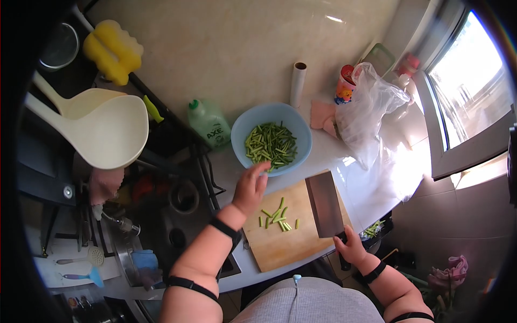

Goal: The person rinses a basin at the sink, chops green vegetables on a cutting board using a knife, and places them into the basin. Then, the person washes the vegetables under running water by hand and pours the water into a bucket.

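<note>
The left hand (249,191) is at the near rim of the light blue bowl (303,132), its fingers reaching over the cut green stalks inside and its thumb standing apart from them; whether any stalk clings to the fingertips cannot be told. The right hand (351,246) is closed around the handle of the cleaver (324,204), whose broad blade lies across the right side of the wooden cutting board (293,250); whether it touches the wood is unclear. The two hands are well apart. The board sits at the near edge of the desk (334,156), with a small loose cluster of cut stalks (280,218) on its left half. The bowl stands just beyond the board, towards the desk's far edge, between the green AXE bottle (209,125) and the crumpled plastic bag (366,113). For good handling, the blade seems best kept low and level, its edge turned away from the left arm while that hand works at the bowl. Letting stalks go well inside the rim would keep them off the desk, and a light touch there should avoid tipping the bowl or scattering the full heap.
</note>
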Tool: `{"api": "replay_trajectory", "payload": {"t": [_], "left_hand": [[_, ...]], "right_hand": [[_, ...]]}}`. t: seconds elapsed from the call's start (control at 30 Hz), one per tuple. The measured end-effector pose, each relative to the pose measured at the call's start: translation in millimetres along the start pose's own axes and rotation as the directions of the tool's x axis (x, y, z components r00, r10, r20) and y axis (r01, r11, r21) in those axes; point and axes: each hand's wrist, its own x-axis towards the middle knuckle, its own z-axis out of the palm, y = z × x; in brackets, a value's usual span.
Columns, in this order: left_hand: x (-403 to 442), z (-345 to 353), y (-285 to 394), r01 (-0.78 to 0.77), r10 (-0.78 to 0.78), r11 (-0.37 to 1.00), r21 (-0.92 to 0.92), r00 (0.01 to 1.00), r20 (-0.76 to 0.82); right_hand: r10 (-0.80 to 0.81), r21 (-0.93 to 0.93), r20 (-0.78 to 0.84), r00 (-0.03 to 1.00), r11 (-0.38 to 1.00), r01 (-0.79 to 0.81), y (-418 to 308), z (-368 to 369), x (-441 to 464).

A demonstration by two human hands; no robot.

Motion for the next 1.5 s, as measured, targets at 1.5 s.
{"api": "replay_trajectory", "payload": {"t": [1.5], "left_hand": [[-98.9,100.7,27.9,0.160,-0.145,0.985,0.058,0.967,-0.211]], "right_hand": [[0.026,-0.048,0.255,0.967,0.999,-0.014,49.0,104.1,21.3]]}}
